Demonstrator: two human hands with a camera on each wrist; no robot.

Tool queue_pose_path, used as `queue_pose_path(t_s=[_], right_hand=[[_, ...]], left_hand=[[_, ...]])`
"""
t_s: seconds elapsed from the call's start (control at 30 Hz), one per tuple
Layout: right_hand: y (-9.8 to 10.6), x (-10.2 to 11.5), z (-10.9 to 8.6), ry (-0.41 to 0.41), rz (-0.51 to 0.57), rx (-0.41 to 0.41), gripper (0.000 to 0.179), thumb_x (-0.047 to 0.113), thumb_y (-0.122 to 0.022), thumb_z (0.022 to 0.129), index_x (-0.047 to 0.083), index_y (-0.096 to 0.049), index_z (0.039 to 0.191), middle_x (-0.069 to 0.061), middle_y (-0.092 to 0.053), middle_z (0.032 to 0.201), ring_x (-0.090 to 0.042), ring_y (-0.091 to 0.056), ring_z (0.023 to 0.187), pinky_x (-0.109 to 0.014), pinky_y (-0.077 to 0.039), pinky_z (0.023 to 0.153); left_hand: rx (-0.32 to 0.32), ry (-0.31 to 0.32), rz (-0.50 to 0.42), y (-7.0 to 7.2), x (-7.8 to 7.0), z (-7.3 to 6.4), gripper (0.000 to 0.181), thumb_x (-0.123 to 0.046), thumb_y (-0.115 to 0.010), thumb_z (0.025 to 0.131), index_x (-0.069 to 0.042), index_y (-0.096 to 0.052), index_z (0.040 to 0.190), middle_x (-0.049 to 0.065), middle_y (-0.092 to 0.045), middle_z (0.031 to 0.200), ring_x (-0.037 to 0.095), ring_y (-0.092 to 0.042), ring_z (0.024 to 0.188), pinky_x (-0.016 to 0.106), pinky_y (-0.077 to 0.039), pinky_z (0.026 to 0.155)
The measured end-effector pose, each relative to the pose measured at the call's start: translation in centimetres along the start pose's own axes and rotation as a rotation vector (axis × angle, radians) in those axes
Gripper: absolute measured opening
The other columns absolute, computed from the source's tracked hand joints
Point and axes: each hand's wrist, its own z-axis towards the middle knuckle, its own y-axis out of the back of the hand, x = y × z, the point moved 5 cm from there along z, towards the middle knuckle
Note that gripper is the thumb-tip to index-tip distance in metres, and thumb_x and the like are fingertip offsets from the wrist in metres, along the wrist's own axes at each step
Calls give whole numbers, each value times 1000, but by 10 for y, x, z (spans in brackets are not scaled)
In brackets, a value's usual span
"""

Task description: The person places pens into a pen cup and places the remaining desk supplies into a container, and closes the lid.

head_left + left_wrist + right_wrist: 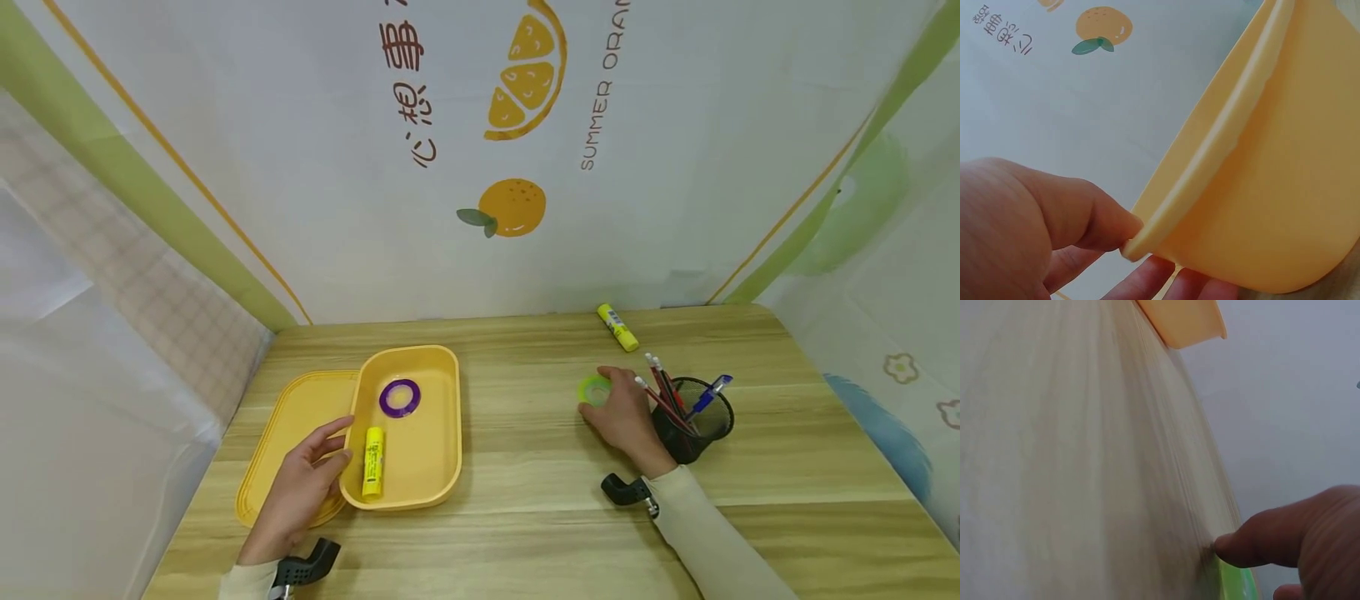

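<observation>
A yellow plastic box stands on the table, with a purple tape roll and a yellow glue stick inside. My left hand grips the box's left rim, thumb on the rim and fingers underneath, as the left wrist view shows. Toward the right, my right hand pinches a green tape roll between thumb and fingers at table level. In the right wrist view the thumb touches the edge of the green tape roll; most of it is out of that frame.
A yellow lid lies flat left of the box, partly beneath it. Close beside my right wrist stands a black mesh pen holder with pencils and a blue pen. Another yellow glue stick lies near the table's back edge, before a printed curtain.
</observation>
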Motion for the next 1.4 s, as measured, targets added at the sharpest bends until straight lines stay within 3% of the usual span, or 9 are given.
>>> queue_pose_path(t_s=[0.23, 0.73, 1.4], right_hand=[[2, 0, 0, -17, 28, 7, 72, 18, -82, 86, -8, -53, 147, -34, -53, 142, -49, -55, 125, -61, -47, 104], [4, 17, -2, 47, 79, -26, 74, 20, -86, 84, -5, -56, 146, -30, -58, 141, -46, -55, 129, -61, -46, 107], [-3, 81, -10, 130, 217, 40, 75, 21, -90, 81, -4, -59, 145, -23, -61, 141, -41, -59, 128, -58, -50, 103]], left_hand=[[11, 1, 11, -2, -1, 1, 54, -13, -56, 108, -21, -45, 160, 20, -50, 150, 19, -59, 101, 25, -50, 66], [10, 0, -2, -2, 1, 2, 53, -12, -57, 108, -22, -47, 159, 19, -50, 149, 17, -58, 97, 25, -49, 64], [7, 6, -18, 0, 3, 0, 53, -12, -56, 108, -21, -46, 159, 19, -51, 148, 15, -60, 96, 25, -52, 66]])
